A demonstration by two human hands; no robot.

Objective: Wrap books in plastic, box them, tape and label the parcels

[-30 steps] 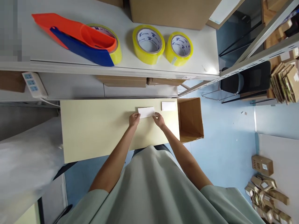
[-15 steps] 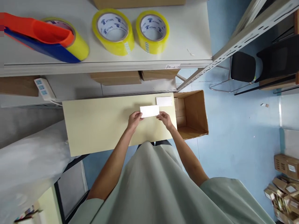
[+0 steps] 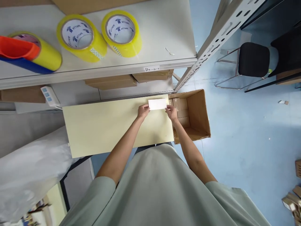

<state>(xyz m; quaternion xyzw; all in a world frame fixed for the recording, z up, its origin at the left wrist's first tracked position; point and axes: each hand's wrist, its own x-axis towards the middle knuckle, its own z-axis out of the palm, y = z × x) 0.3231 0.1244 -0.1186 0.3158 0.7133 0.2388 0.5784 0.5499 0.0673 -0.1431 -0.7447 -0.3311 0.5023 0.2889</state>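
We find the white card (image 3: 157,104) just above the frame's centre, over the pale table (image 3: 105,127) — long axis running left to right — its opposite ends pinched by the left hand (image 3: 143,111) and right hand (image 3: 171,113) (neither nearer).

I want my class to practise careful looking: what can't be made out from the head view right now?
All in the head view:
- White card: its underside and whatever lies beneath, hidden by its upper face.
- Red-and-blue tool: its far end, cut off by the left edge.
- Boxes under the shelf: their backs, hidden by that shelf.
- Bits on the floor: too small to name.
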